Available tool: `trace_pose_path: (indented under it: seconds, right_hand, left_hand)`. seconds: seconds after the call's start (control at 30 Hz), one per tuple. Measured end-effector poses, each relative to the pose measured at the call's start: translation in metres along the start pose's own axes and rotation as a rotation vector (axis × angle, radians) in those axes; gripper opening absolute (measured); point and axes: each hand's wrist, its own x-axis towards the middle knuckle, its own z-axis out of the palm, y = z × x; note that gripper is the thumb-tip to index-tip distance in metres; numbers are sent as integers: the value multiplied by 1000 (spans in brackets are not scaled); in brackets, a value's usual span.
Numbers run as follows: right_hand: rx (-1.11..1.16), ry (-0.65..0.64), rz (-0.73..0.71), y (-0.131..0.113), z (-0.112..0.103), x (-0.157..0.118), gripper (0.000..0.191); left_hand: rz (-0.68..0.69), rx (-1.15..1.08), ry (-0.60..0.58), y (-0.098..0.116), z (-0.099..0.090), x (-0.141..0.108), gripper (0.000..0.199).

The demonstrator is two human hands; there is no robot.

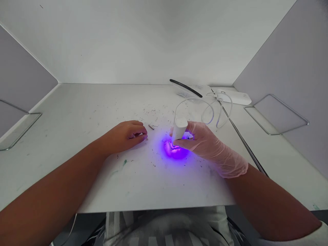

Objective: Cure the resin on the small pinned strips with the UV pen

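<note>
My right hand (205, 143), in a thin translucent pinkish glove, grips a white cylindrical UV lamp (180, 128). Violet light from its lower end falls on the white tabletop. Under the lamp lies a small zigzag-outlined item (173, 147), mostly lost in the glare and partly hidden by the fingers. To the left, my bare left hand (132, 135) rests on the table with its fingers curled in toward the thumb. Nothing shows between them. A short metal cylinder (151, 126) lies just beyond its fingertips.
A curved black nail file (186, 88) lies at the back. A white device (232, 96) with a looped white cable (214, 112) sits at the back right. A dark metal rod or seam (243, 141) runs along the right. Wire frames (276, 114) stand at both sides. Dark specks dot the tabletop.
</note>
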Motion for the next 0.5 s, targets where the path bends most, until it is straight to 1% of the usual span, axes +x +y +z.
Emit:
trace_pose_path:
  seconds: [0.17,0.3,0.5]
  right_hand:
    - [-6,0,8,0,0,0,5]
    - [-1,-3,42,-1,0,-1,6]
    - [-6,-7,37,0,0,-1,9]
  left_hand:
    - [-6,-8,-8,1,-1,0,35]
    - [-18,-12,-13,1,-1,0,36]
    - [-27,6,-32,2,-1,1,38]
